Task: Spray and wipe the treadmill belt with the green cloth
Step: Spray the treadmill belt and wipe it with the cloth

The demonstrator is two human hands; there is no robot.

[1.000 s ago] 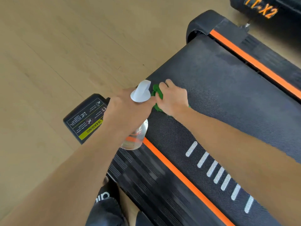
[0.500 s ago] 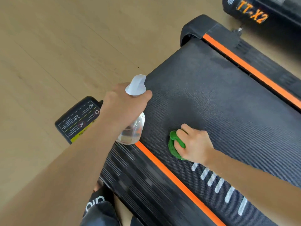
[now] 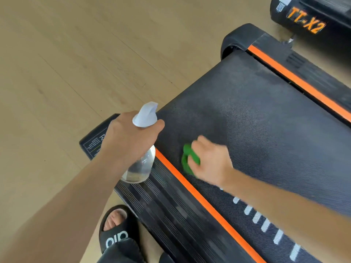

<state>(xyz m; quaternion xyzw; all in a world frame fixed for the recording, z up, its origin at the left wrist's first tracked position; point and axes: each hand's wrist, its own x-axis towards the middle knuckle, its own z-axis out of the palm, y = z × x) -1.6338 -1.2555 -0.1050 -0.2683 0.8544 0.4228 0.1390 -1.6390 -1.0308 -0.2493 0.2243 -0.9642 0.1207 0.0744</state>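
Your left hand grips a clear spray bottle around its neck, with the fingers curled close under the white spray head. The bottle hangs over the near side rail of the treadmill, just beside the orange stripe, and its nozzle points away from you, toward the far end of the belt. Some clear liquid sits in the lower part of the bottle.

Your right hand is on the treadmill belt and presses the green cloth down on it. The fingers are bent over the cloth and hold it bunched; the hand is blurred, so the exact lie of each finger cannot be told. The cloth sticks out at the left side of this hand, near the orange stripe and close to the rear end of the belt. White dashes are printed on the belt under your right forearm.

A black end cap with a warning label is behind your left hand. Your foot in a black slide sandal stands on the wooden floor beside the rail. At the top right a second machine shows the orange letters TT-X2.
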